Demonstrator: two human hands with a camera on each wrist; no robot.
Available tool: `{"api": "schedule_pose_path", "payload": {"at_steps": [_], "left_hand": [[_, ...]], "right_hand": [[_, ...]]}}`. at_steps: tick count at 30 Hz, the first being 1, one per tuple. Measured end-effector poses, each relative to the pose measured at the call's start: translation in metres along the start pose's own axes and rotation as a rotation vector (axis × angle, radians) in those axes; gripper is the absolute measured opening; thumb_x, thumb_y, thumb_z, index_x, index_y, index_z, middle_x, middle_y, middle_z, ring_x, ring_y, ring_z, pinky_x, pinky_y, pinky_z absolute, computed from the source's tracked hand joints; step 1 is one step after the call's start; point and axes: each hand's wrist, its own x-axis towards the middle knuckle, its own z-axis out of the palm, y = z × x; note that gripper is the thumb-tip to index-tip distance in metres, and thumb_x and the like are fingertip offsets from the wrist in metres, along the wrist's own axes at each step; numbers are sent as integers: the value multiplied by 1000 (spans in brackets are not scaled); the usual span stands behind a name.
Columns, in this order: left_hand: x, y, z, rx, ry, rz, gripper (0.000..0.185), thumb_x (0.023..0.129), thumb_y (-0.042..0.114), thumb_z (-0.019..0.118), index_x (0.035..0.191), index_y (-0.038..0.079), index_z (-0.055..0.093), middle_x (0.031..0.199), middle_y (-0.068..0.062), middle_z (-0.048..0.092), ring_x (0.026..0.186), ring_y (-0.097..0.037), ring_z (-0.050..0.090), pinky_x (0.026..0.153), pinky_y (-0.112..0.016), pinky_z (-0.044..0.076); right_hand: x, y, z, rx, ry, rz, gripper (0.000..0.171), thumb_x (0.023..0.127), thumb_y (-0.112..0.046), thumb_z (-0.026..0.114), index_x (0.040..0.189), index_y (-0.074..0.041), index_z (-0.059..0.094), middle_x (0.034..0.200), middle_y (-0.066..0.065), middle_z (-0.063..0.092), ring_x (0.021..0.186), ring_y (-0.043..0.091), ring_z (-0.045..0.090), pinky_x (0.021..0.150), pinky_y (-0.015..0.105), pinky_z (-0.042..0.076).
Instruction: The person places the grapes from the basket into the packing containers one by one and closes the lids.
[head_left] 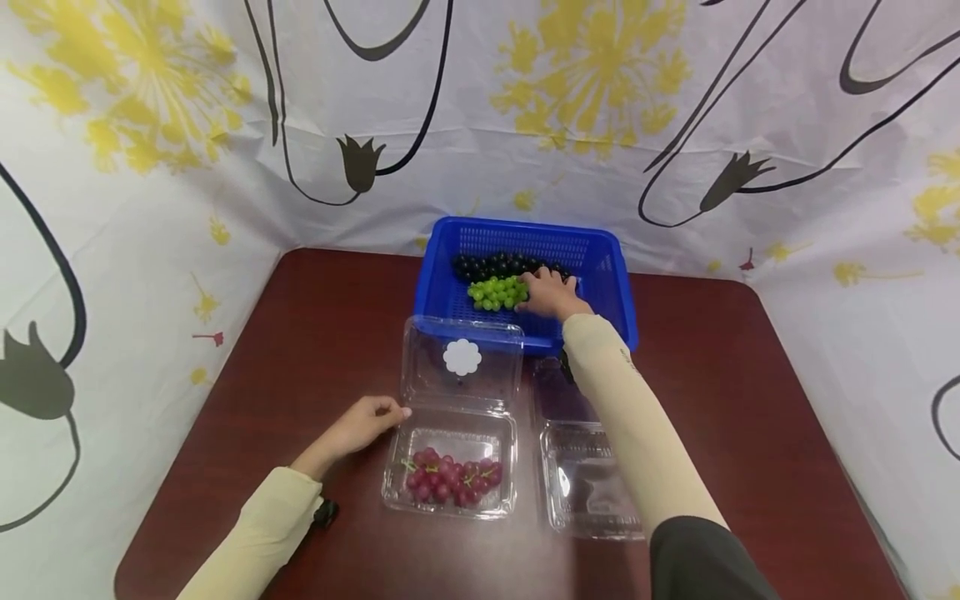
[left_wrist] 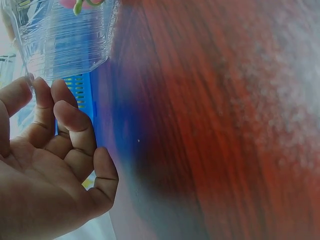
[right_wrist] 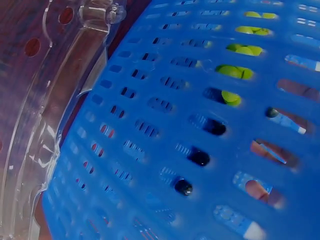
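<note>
1. Blue plastic forms the slotted basket [head_left: 429, 279] at the far side of the table [head_left: 322, 325], which has a dark red-brown wood-grain top.
2. Inside the basket, green grapes [head_left: 493, 293] lie in front of a row of black grapes [head_left: 495, 266]; both colours also show through the slots in the right wrist view.
3. The person's right hand [head_left: 551, 293] reaches into the basket at the right end of the green grapes, its fingers spread and bent over that end; whether they grasp any fruit cannot be told.
4. The left hand [head_left: 367, 422] pinches the left edge of a clear clamshell container [head_left: 450, 421] between thumb and index finger, the other fingers loosely curled.
5. Red grapes [head_left: 442, 479] with pale green stems lie in that container's base, toward the near side. Its lid is open toward the basket, overlapping the basket's front wall in the head view, and bears a white scalloped sticker [head_left: 462, 357].
6. Just to the right sits a second clear clamshell [head_left: 588, 487], also open, partly hidden by the right arm's cream sleeve [head_left: 637, 417].
7. Behind the table hangs white cloth [head_left: 465, 108] printed with yellow flower bursts and dark stems.
</note>
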Motion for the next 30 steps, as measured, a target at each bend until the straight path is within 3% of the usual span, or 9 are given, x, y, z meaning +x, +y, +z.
{"api": "schedule_pose_path", "payload": {"at_steps": [11,19,30], "left_hand": [[0,-1,-1,-27,-3,6,33,94,32,61,80,2,63,67,2,45,63,-11,39,59,-25,36],[1,-2,-2,-25,-8,-11,33,94,34,61,80,4,63,68,3,46,65,-11,39,60,-25,35],[0,-1,-4,-44,-8,-7,32,94,31,61,79,3,63,71,0,49,68,-13,42,64,-26,36]], "right_hand": [[9,6,9,-46,-11,75,71,95,-36,60,153,-22,23,155,26,18,143,49,10,110,70,7],[12,6,12,-91,42,79,52,95,-38,59,137,-11,42,147,24,35,138,47,24,109,68,14],[22,3,17,-121,78,59,33,98,-30,55,125,-10,50,134,15,54,129,41,39,107,64,21]]}}
